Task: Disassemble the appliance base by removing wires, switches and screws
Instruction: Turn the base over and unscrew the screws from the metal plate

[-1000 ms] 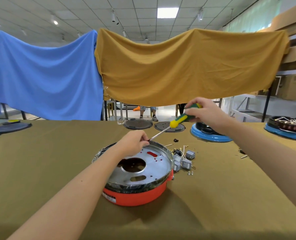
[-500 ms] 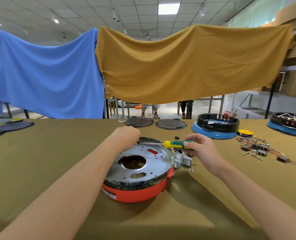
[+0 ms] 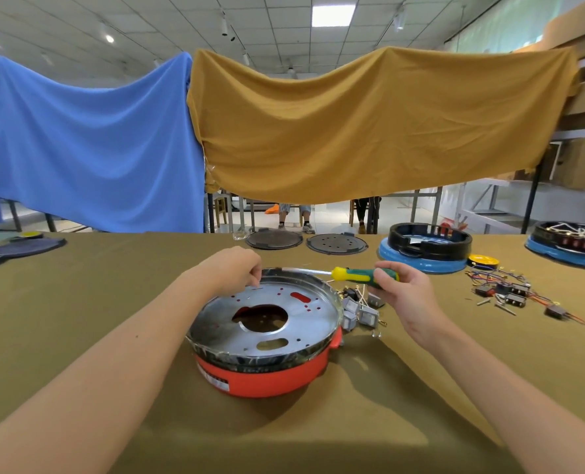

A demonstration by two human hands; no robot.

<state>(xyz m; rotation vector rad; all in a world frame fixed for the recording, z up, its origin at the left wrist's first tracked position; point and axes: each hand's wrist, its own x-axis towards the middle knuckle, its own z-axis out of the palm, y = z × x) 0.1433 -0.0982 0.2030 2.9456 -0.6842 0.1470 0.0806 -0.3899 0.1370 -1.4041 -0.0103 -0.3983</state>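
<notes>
As before, left hand [image 3: 231,268] pinches rim | screwdriver [image 3: 359,274] still level

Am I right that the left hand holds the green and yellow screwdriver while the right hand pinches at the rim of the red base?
No, the hands are swapped. In the head view the right hand holds the screwdriver, and the left hand pinches at the rim of the red base.
</notes>
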